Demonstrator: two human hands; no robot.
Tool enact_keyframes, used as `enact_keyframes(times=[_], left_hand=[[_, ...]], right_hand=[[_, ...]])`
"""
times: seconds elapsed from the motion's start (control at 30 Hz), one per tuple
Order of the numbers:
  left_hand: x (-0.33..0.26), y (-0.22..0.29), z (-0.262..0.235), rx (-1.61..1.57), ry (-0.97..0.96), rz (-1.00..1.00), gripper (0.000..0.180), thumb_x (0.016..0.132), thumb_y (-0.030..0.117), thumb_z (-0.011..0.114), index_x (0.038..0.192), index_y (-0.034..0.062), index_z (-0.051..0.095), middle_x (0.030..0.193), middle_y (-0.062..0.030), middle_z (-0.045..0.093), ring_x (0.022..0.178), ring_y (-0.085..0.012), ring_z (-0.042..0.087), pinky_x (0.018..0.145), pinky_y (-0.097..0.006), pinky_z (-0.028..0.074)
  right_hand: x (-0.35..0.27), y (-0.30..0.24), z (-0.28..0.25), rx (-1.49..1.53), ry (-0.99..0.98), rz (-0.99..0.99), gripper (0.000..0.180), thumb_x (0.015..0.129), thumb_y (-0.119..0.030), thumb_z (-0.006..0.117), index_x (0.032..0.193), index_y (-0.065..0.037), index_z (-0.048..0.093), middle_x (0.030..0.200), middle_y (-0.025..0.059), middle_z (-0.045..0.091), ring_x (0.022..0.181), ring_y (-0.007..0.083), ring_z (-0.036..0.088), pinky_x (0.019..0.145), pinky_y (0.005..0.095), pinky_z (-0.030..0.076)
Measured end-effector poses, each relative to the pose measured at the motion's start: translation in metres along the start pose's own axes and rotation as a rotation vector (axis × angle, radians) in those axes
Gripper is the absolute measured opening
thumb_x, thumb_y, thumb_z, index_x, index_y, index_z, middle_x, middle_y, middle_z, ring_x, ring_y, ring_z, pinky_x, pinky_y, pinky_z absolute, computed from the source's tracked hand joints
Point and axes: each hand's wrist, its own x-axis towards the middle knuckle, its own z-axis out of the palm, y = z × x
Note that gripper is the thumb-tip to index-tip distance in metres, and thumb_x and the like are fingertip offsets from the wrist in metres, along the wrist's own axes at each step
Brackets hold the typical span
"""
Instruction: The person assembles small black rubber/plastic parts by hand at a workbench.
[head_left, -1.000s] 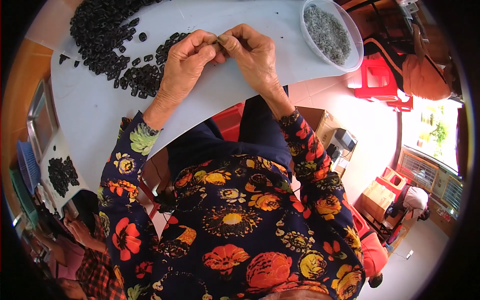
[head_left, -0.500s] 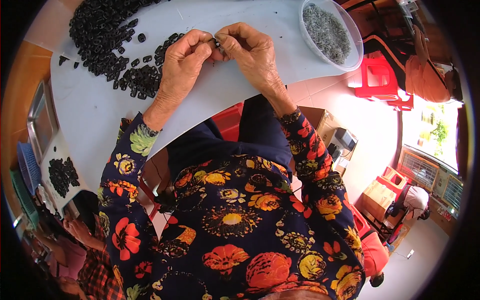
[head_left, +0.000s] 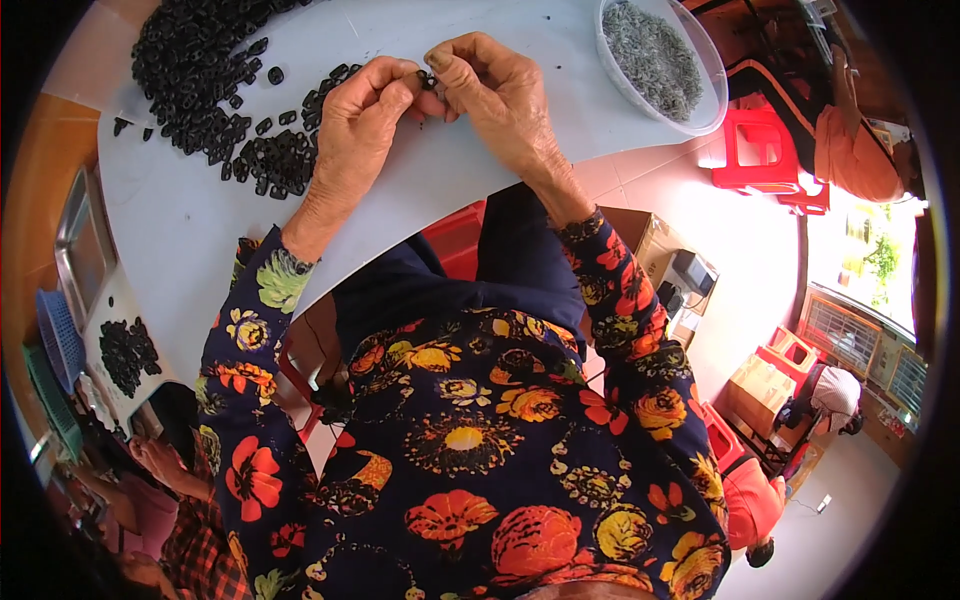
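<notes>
Over the pale table [head_left: 400,210], my hands meet fingertip to fingertip. My left hand [head_left: 360,125] pinches a small black part [head_left: 426,80] between thumb and forefinger. My right hand [head_left: 498,98] is closed at the same spot, thumb bent against its fingers; what it grips is too small and covered to make out. Just left of my hands lies a small heap of black rounded parts with holes [head_left: 275,162]. A larger pile of such black parts [head_left: 195,75] spreads behind it at the far left.
At the table's right edge stands a clear round tub [head_left: 712,112] of small grey pieces [head_left: 652,62]. A metal tray [head_left: 88,235] and a blue basket [head_left: 60,335] are on the left. Co-workers' hands [head_left: 160,465] show at lower left. Red stools [head_left: 755,150] stand at right.
My right thumb and fingers have shifted slightly, and more of the black part shows between my hands. The whole view has moved a little; the piles and tub look the same.
</notes>
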Motion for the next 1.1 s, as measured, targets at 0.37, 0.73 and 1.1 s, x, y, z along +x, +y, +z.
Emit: enact_keyframes(times=[0.37, 0.73, 1.1], left_hand=[[0.001, 0.001, 0.002, 0.044, -0.031, 0.041, 0.017, 0.092, 0.006, 0.048, 0.098, -0.0032, 0.060, 0.080, -0.0059, 0.064, 0.075, -0.0105, 0.059, 0.074, -0.024, 0.048], [0.000, -0.004, 0.004, 0.021, 0.073, 0.044, 0.017, 0.093, 0.009, 0.051, 0.100, -0.0030, 0.060, 0.080, -0.0037, 0.064, 0.072, -0.0083, 0.057, 0.069, -0.022, 0.047], [-0.019, 0.009, 0.005, 0.254, -0.071, -0.021, 0.019, 0.096, 0.017, 0.048, 0.094, 0.0010, 0.058, 0.075, -0.0022, 0.061, 0.072, -0.0082, 0.055, 0.071, -0.023, 0.046]], right_hand=[[-0.002, -0.004, 0.006, -0.038, 0.053, -0.033, 0.013, 0.088, -0.007, 0.062, 0.082, 0.005, 0.061, 0.067, 0.0051, 0.063, 0.059, 0.0074, 0.056, 0.055, 0.0228, 0.048], [-0.004, 0.005, 0.006, 0.157, 0.027, -0.032, 0.008, 0.084, -0.002, 0.063, 0.087, 0.005, 0.060, 0.073, 0.0072, 0.066, 0.068, 0.0105, 0.062, 0.065, 0.0234, 0.051], [-0.007, 0.006, 0.002, 0.078, 0.097, 0.018, 0.009, 0.082, 0.001, 0.059, 0.090, 0.004, 0.061, 0.076, 0.0036, 0.064, 0.064, 0.0061, 0.056, 0.058, 0.0205, 0.048]])
